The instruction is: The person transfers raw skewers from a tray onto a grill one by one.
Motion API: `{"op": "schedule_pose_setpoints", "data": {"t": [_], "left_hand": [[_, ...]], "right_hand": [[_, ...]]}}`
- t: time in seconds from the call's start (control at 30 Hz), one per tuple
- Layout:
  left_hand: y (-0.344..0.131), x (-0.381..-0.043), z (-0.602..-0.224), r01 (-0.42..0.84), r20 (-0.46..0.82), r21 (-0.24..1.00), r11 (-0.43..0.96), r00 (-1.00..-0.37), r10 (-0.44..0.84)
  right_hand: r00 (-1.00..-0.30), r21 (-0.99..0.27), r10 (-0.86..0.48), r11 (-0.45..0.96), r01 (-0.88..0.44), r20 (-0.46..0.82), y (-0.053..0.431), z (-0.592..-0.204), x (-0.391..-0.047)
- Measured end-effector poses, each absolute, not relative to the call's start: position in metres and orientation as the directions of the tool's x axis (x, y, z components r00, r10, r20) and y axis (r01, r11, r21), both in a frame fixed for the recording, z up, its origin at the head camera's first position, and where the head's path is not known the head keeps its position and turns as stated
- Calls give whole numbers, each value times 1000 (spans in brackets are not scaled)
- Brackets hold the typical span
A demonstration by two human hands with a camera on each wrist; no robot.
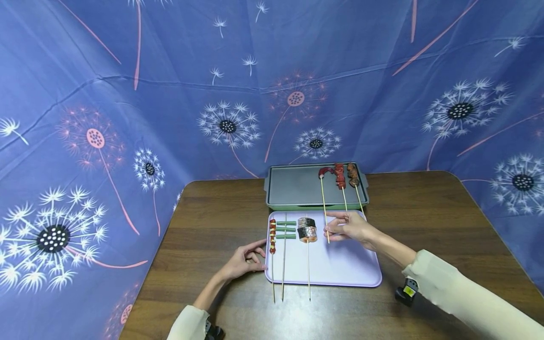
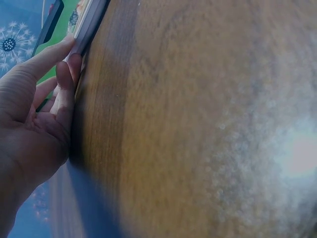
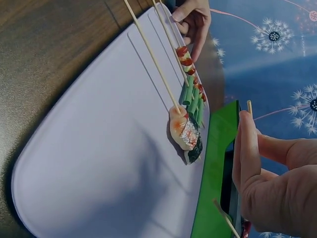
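My right hand (image 1: 349,227) pinches the wooden stick of a skewer (image 1: 324,198) between thumb and fingers, above the right part of a lilac tray (image 1: 340,269). Its curved dark-red food piece (image 1: 325,172) overlaps the grill pan (image 1: 293,186) in the head view. My left hand (image 1: 243,260) touches the tray's left edge, its index finger extended along the rim and the other fingers loosely bent. Lying on the tray are a red-and-yellow skewer (image 1: 272,236), a skewer of green pieces (image 1: 285,229) and one with silvery, dark-edged chunks (image 1: 307,230).
Two more skewers, one with red chunks (image 1: 340,175) and one with brown chunks (image 1: 353,174), lie at the pan's right side. The pan stands directly behind the tray on a wooden table (image 1: 212,212). A blue dandelion-print cloth (image 1: 178,118) hangs behind.
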State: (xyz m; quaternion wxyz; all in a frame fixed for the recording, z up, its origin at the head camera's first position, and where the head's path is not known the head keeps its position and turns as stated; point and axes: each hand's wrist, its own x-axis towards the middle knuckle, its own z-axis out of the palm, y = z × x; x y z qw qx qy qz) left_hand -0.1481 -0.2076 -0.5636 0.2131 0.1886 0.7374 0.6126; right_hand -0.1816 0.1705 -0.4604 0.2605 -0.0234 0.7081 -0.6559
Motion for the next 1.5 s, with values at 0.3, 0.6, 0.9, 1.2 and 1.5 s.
{"op": "schedule_pose_setpoints", "data": {"t": [0.3,0.6,0.9,1.2,1.5], "left_hand": [[-205,-148,-562,13,-78,986,166,-843,532],[-204,-149,-560,-6,-97,985,173,-843,528],[-206,-150,-564,0,-88,987,163,-843,531],[-207,-151,-566,-5,-94,986,167,-844,528],[-209,-151,-568,-13,-108,984,177,-833,542]], "right_hand": [[-878,-946,-357,178,270,-318,167,-459,-185],[-880,-945,-353,184,268,-319,166,-459,-190],[-867,-945,-379,188,269,-323,168,-461,-187],[-851,-946,-422,218,239,-312,176,-463,-179],[-813,-969,-529,169,180,-243,198,-456,-156]]}}
